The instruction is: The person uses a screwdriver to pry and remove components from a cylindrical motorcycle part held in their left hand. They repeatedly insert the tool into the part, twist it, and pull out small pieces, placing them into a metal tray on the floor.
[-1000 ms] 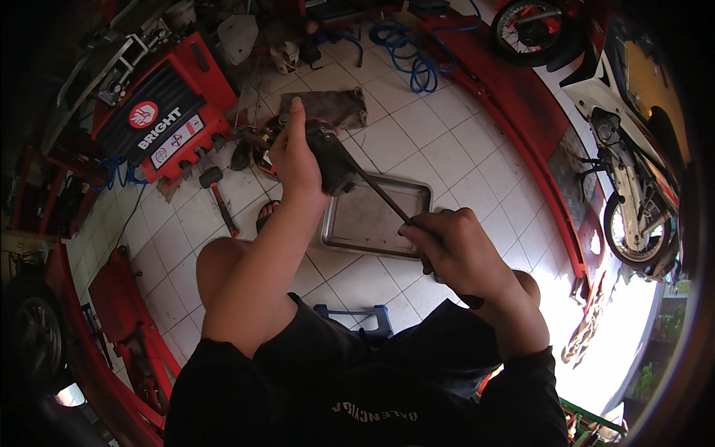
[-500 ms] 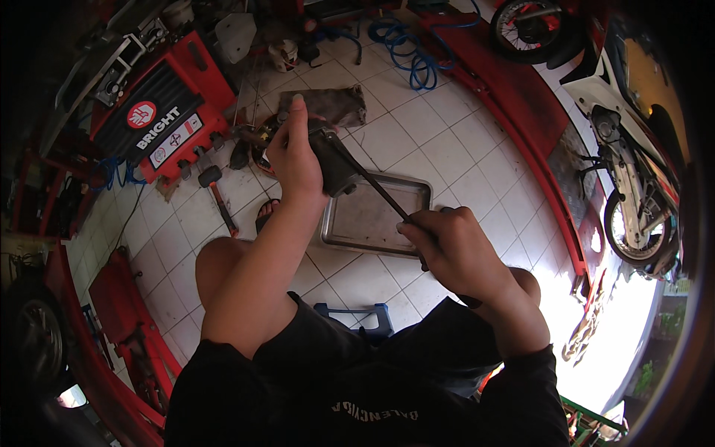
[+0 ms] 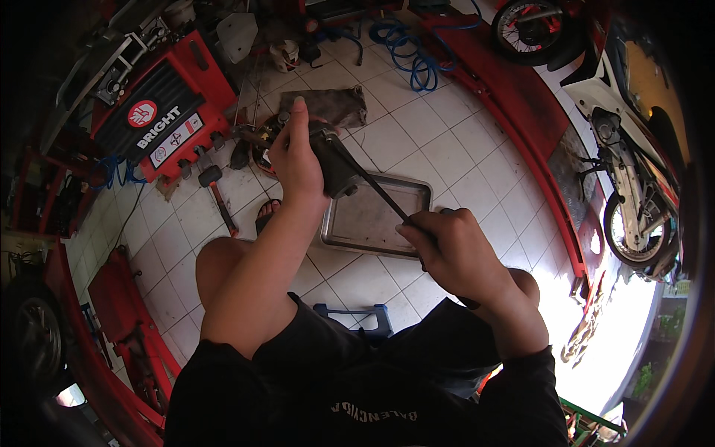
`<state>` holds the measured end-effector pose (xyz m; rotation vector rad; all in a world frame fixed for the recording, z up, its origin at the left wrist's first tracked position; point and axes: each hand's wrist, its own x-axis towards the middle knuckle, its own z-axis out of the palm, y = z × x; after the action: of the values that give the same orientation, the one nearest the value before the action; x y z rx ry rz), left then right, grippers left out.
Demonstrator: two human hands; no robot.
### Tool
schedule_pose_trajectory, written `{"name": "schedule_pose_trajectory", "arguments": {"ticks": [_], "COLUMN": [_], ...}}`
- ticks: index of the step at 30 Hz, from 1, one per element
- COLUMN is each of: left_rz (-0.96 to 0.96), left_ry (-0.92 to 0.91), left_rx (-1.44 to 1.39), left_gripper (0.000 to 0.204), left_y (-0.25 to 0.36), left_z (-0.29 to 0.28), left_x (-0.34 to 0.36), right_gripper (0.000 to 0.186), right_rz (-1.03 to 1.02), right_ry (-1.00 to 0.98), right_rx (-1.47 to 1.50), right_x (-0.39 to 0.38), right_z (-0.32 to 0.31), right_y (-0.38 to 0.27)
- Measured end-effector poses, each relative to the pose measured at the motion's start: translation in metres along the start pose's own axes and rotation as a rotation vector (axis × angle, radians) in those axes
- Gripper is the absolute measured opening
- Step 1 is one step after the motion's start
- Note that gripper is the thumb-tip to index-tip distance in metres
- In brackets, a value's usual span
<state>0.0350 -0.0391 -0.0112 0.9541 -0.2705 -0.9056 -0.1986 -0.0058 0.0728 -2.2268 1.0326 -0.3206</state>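
My left hand (image 3: 298, 160) grips a dark metal part (image 3: 337, 167), its thumb pointing up along the side. A long thin dark rod (image 3: 380, 192) runs diagonally from this part down to my right hand (image 3: 447, 246), whose fingers are wrapped round its lower end; the far tip of the rod is hard to make out against the part. Beneath them on the tiled floor lies a shallow metal tray (image 3: 424, 197). Just beyond my left hand are a grimy cloth (image 3: 346, 104) and some small items I cannot make out.
A red machine (image 3: 212, 74) stands at upper left, with a rubber mallet (image 3: 222, 207) near it. Coiled blue hose (image 3: 421, 63) lies at the back. A long red ramp (image 3: 503, 93) and a motorcycle (image 3: 625, 179) line the right. A blue-and-grey stool (image 3: 376, 313) is under me.
My right hand and the lower end of the rod have shifted very slightly up and left. My left hand and the part look nearly still.
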Motion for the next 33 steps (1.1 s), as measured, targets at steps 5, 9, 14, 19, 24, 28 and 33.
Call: {"name": "schedule_pose_trajectory", "arguments": {"ticks": [5,9,14,19,24,28,33], "left_rz": [0.052,0.085,0.118,0.115,0.197,0.309,0.475], "left_ry": [-0.009,0.019,0.024,-0.041,-0.090,-0.120,-0.153], "left_rx": [0.053,0.103,0.051,0.008,0.042,0.133,0.207], "left_gripper": [0.044,0.042,0.038,0.041,0.037,0.035,0.034], "left_y": [-0.003,-0.005,0.000,0.006,0.005,0.010,0.017], "left_z": [0.000,0.002,0.003,0.003,0.005,0.005,0.004], "left_x": [-0.001,0.000,0.002,0.000,-0.001,0.000,-0.002], "right_gripper": [0.018,0.016,0.020,0.029,0.027,0.023,0.026], "right_rz": [-0.008,0.040,0.265,0.290,0.342,0.272,0.307], "right_ry": [0.047,0.049,-0.135,-0.127,-0.086,-0.025,-0.083], "right_rx": [-0.056,-0.039,0.497,0.610,0.628,0.769,0.908], "right_x": [-0.001,-0.002,0.009,0.010,0.015,0.017,0.015], "right_z": [0.004,0.010,-0.003,0.001,0.006,0.022,0.029], "right_y": [0.000,0.002,-0.001,0.000,0.002,0.020,0.018]}}
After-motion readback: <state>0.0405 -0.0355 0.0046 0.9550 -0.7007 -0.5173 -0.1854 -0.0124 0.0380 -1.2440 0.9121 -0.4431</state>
